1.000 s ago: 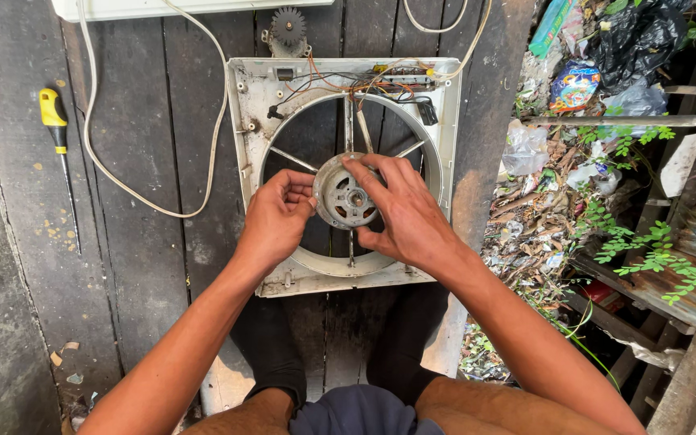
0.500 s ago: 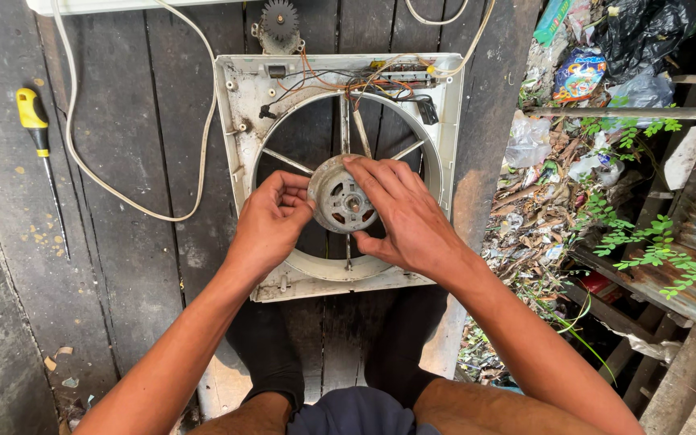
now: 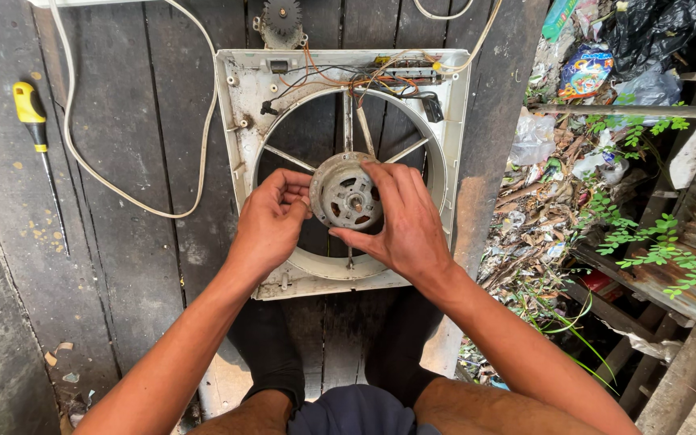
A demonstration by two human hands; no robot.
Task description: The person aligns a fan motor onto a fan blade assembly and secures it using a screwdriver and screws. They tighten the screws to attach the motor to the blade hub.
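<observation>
A dirty white square fan frame (image 3: 239,137) lies flat on dark wooden planks, with a round opening and thin spokes. At its centre sits a grey round motor (image 3: 345,193). My right hand (image 3: 400,217) grips the motor's right side, thumb below and fingers above. My left hand (image 3: 271,217) sits against the motor's left edge, fingertips pinched together at its rim. Whether something small is between those fingertips cannot be made out. Coloured wires (image 3: 348,76) run along the frame's top edge.
A yellow-handled screwdriver (image 3: 35,133) lies on the planks at left. A white cable (image 3: 134,197) loops beside the frame. A small gear part (image 3: 281,20) rests above it. To the right the planks end over litter, plastic bags (image 3: 586,68) and green plants (image 3: 654,250).
The view has shifted slightly, so the frame and screwdriver sit differently in the picture. Both hands stay on the motor; the left fingers have curled tighter at its rim.
</observation>
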